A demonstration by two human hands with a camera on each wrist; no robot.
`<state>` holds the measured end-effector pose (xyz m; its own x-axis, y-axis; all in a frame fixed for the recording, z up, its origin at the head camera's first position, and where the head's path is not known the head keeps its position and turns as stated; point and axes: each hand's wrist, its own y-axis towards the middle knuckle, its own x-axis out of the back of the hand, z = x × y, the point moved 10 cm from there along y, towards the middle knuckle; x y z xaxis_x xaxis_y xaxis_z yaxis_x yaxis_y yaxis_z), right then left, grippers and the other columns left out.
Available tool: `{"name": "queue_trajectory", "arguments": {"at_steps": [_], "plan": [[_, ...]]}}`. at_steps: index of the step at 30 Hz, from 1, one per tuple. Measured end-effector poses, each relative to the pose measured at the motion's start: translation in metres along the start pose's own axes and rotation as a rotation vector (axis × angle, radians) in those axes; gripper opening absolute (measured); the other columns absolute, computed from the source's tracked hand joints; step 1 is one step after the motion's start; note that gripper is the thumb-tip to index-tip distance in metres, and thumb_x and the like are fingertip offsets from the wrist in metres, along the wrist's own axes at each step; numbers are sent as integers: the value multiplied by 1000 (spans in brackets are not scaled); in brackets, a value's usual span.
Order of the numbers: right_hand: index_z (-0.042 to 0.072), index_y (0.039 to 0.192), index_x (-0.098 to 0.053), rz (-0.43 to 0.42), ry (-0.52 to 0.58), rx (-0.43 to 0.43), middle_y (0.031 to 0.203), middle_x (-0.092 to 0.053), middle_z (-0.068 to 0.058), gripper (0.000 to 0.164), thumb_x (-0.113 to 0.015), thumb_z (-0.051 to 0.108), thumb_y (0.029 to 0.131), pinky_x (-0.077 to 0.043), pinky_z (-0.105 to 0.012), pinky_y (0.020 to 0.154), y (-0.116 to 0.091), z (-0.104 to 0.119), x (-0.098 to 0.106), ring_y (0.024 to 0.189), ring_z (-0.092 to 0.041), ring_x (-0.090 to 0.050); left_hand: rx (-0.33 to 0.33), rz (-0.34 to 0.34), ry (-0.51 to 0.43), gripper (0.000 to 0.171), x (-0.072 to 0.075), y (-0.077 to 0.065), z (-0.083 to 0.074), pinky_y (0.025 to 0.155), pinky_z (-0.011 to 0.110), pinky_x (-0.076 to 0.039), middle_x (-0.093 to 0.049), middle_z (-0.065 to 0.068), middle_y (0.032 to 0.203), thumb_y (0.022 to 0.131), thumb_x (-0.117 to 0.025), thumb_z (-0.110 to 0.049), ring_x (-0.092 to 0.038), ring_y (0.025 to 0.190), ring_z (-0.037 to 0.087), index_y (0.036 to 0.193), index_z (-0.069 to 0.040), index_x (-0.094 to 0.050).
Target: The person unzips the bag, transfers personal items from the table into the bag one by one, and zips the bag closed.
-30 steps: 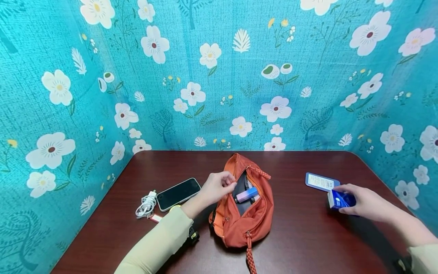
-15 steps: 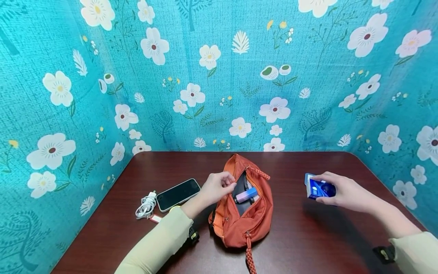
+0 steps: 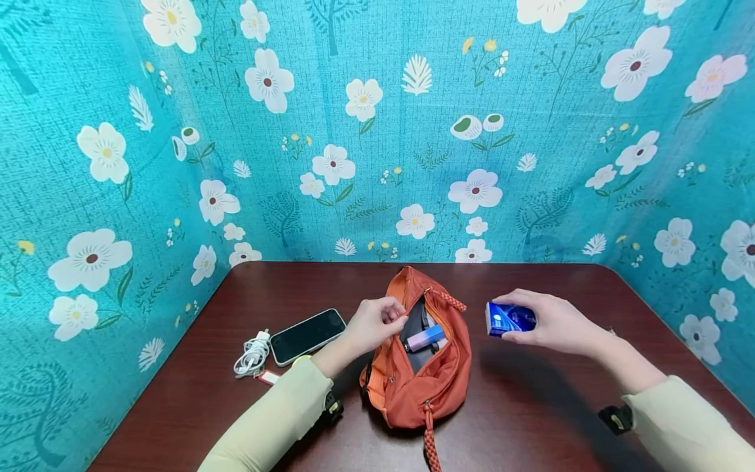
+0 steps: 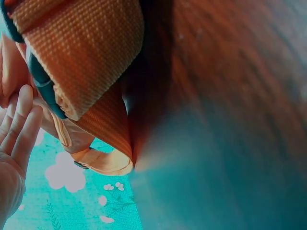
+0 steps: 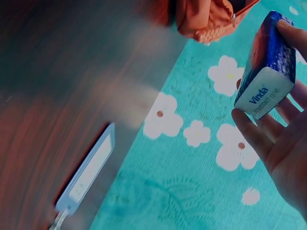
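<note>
Presumably to keep its mouth gaping, the left hand (image 3: 373, 322) pinches one edge of the orange-red fabric bag (image 3: 413, 401). Rightward, above the reddish-brown table (image 3: 548, 278), the right hand (image 3: 553, 322) grips a glossy blue rectangular packet (image 3: 510, 319) between thumb and fingers, masking a blue-framed white card (image 5: 90, 166) overhead. Contents beneath the pink-to-blue tube (image 3: 425, 337) are indistinct.

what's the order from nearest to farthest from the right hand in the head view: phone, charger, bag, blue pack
1. blue pack: held in the right hand
2. bag: left of that hand, near the middle
3. phone: left of the bag
4. charger: just left of the phone
</note>
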<state>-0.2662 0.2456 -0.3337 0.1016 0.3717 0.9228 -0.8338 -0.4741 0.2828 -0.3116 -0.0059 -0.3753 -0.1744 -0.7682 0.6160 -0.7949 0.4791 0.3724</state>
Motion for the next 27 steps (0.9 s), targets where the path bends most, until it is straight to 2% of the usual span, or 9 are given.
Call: {"name": "queue_trajectory", "arguments": {"at_steps": [5,13,22,27], "plan": [[20,126,-62,18,12,22,114,-64,0,58,-82,41,76,-54,-41,73,17,14,-8,93,-19,-61,-17,-4,7,6,1,1,-2,57,22,-49,-57,-5,74,91,-69,-13,-53,61,6,91,-8,-67],[17,126,-62,101,179,79,115,-62,0,56,-81,38,78,-53,-37,78,39,40,-33,97,-17,-58,-21,-12,4,4,0,0,-1,51,22,-48,-57,-6,73,91,-69,-12,-53,58,6,91,-9,-66],[17,124,-62,119,220,141,113,-60,0,52,-81,34,79,-52,-35,78,54,57,-56,93,-15,-57,-29,-23,9,4,2,0,-3,56,22,-50,-57,-5,73,89,-70,-10,-53,60,6,91,-9,-67],[17,124,-62,154,246,130,114,-59,0,51,-81,31,79,-51,-33,79,60,61,-69,93,-14,-56,-19,-16,8,5,1,0,0,57,22,-50,-57,-6,73,90,-70,-11,-54,61,6,91,-8,-67]]}}
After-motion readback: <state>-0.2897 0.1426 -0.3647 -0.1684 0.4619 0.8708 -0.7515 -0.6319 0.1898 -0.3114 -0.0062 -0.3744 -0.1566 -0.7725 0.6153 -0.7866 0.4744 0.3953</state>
